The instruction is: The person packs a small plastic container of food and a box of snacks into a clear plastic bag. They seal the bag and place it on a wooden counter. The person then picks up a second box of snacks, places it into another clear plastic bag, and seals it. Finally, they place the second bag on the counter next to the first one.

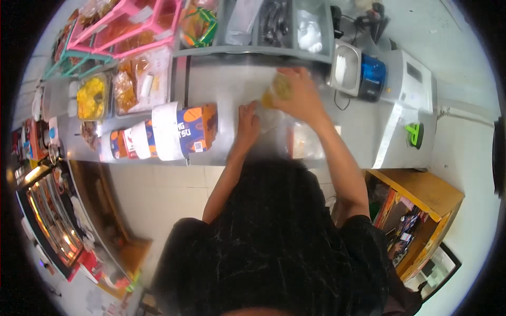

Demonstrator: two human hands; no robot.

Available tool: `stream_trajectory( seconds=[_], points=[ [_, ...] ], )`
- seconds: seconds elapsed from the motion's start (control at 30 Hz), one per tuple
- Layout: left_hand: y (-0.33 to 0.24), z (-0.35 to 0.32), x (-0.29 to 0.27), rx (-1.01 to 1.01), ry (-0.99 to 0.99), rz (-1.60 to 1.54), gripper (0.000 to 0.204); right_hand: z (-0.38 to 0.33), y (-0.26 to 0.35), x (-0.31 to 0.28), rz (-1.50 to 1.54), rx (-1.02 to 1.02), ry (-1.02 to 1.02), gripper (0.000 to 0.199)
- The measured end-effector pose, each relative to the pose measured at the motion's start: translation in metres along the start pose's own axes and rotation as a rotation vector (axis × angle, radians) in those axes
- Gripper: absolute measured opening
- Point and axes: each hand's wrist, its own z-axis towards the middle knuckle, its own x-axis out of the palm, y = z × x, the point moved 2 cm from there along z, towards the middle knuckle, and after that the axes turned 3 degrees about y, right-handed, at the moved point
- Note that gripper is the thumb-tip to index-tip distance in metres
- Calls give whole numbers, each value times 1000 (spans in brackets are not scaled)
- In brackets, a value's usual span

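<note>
In my right hand (303, 97) is a yellow-green item (278, 90), gripped from above over the steel counter (211, 79). Motion smears it, so its exact kind cannot be told; it looks like a small clear container or pouch with yellow-green contents. Just to the left and a little nearer, my left hand (247, 124) rests low at the counter with its fingers curled. Something pale and see-through seems to lie by its fingertips, too blurred to name. Right of the hands, under my right forearm, lies a clear plastic packet (303, 141) with a whitish and orange-brown patch.
Printed orange-and-blue paper boxes (197, 129) line the counter's left front. Behind them stand a tub of yellow food (92, 97) and pink plastic racks (126, 31). A grey compartment tray (253, 51) spans the back. To the right are a steel container (345, 66) and a white machine (411, 79).
</note>
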Motion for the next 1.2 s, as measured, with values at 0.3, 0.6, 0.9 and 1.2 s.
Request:
stream_trajectory(
  seconds=[0.3,0.6,0.9,1.2],
  points=[
    [7,-7,-6,13,-9,-101,40,-36,-7,68,-74,-4,48,78],
    [-13,-25,-22,12,-134,12,29,-36,-72,89,216,69,-51,55],
    [-20,-37,-28,-209,-345,-37,22,-46,-90,93,536,481,278,33],
    [-52,-28,-32,-188,-399,-493,23,-50,-35,47,54,110,-282,25]
  ],
)
